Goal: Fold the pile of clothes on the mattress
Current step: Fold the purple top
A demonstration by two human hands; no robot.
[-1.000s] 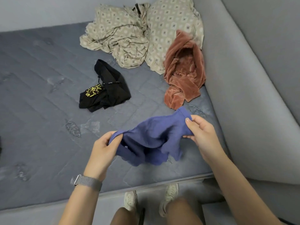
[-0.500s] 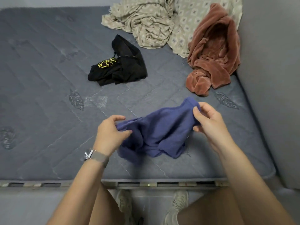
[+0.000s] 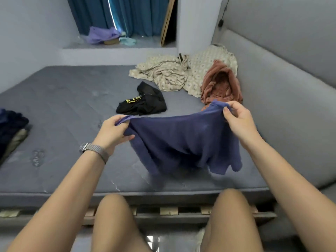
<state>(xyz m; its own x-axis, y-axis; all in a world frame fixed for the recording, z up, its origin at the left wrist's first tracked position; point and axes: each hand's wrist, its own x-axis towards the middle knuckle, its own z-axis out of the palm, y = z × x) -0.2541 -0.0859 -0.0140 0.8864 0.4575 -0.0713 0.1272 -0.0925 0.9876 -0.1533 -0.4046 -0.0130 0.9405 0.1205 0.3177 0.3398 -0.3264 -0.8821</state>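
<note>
While both hands' grips pinch a blue garment [image 3: 183, 142], the grey mattress [image 3: 63, 99] meets teal curtains [image 3: 123, 15].

Both arms outstretched, left hand [image 3: 112, 130] and right hand [image 3: 238, 119] each in a pinching grip, raised apart.

Bare forearms, no sleeves. Grey mesh-band watch [image 3: 94, 151] on left wrist. Bare thighs in view; light shoe [image 3: 200, 239] partly visible below.
</note>
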